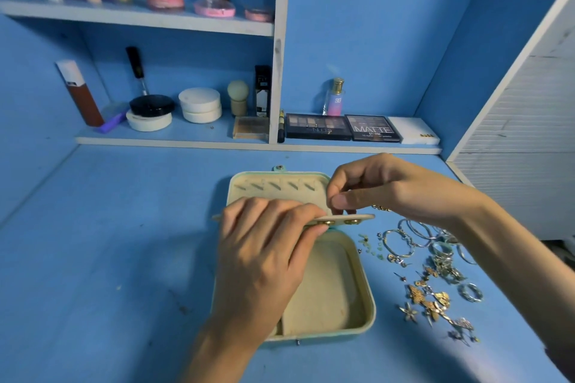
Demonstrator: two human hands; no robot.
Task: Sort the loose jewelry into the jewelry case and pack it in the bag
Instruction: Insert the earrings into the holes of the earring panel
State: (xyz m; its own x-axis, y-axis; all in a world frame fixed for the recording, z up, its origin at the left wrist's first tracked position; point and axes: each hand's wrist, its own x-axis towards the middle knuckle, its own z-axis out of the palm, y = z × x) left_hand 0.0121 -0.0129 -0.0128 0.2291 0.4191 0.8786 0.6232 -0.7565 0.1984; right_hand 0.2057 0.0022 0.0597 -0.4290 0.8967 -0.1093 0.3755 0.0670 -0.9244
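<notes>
A small teal jewelry case (364,283) with a cream lining lies open on the blue desk, its lid flat at the far side. My left hand (267,255) grips the case's cream middle panel (357,218), thumb under its edge, holding it up level. Gold earrings show on the panel's underside. My right hand (382,190) pinches at the panel's top edge with thumb and forefinger; what it pinches is too small to make out. Loose jewelry (432,277) lies scattered to the right of the case: silver bangles, rings and gold earrings. No bag is in view.
Low shelves at the back of the desk carry eyeshadow palettes (342,127), round compacts (200,104), a perfume bottle (336,96) and brushes. An upper shelf (140,15) has more cosmetics. A white slatted panel (529,134) rises at the right.
</notes>
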